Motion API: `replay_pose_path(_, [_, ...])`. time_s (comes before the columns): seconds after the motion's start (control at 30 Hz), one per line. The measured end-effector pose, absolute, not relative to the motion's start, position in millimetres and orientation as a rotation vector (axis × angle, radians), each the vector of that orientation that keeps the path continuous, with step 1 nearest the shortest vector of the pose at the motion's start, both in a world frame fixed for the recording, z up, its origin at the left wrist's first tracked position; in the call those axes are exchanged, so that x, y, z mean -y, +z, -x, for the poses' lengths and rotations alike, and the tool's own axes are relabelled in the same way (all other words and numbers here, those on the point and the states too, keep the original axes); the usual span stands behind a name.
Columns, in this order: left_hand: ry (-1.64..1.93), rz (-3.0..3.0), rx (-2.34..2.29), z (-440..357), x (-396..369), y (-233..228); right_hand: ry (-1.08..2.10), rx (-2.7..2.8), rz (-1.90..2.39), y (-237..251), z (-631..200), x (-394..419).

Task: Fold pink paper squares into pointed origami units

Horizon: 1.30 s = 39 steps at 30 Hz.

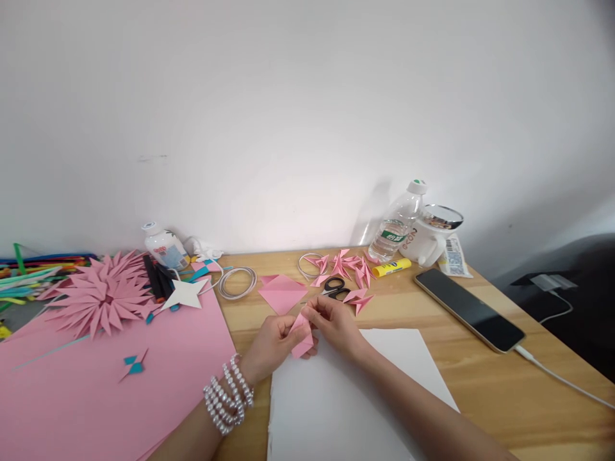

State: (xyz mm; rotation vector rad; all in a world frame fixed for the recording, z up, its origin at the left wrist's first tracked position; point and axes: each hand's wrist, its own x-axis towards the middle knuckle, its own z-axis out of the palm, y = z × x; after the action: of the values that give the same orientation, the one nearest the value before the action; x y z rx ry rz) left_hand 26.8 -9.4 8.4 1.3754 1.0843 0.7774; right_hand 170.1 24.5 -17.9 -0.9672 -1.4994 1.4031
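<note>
Between both hands is a small folded piece of pink paper (302, 346), held above the top edge of a white sheet (346, 390). My left hand (277, 342), with a beaded bracelet on its wrist, grips the lower part between thumb and fingers. The fingertips of my right hand (336, 323) pinch the upper end. Just beyond the hands lie a flat pink paper sheet (282, 292) and black-handled scissors (335, 288), partly hidden. Several folded pink paper pieces (362, 274) are scattered behind the scissors.
Pink paper flowers (106, 298) rest on large pink sheets (182, 390) at the left, near a white paper star (187, 293). A yellow glue stick (391, 267), a water bottle (396, 224), a white mug (427, 240) and a charging phone (471, 310) stand or lie right.
</note>
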Motion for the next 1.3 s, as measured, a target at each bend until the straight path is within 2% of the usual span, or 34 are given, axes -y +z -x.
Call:
replay_pose_path(0.17, [0.861,-1.609,-1.256,-21.3,5.1,7.2,1.442,1.478,0.949,-15.9,-170.4,-24.9])
replay_pose_path(0.4, [0.981,-1.49,-1.355,-21.5,5.8,5.6,1.441,1.499,0.961,-14.4,-167.8,-23.3])
replay_pose_path(0.9, [1.05,-1.266,-1.28,-17.7,3.0,0.9,1.596,1.425,0.863,-20.2,-168.7,-25.4])
replay_pose_path(1.3, [1.068,-1.336,-1.316,-19.1,5.0,3.2,1.517,1.521,0.908,-17.8,-167.4,-25.9])
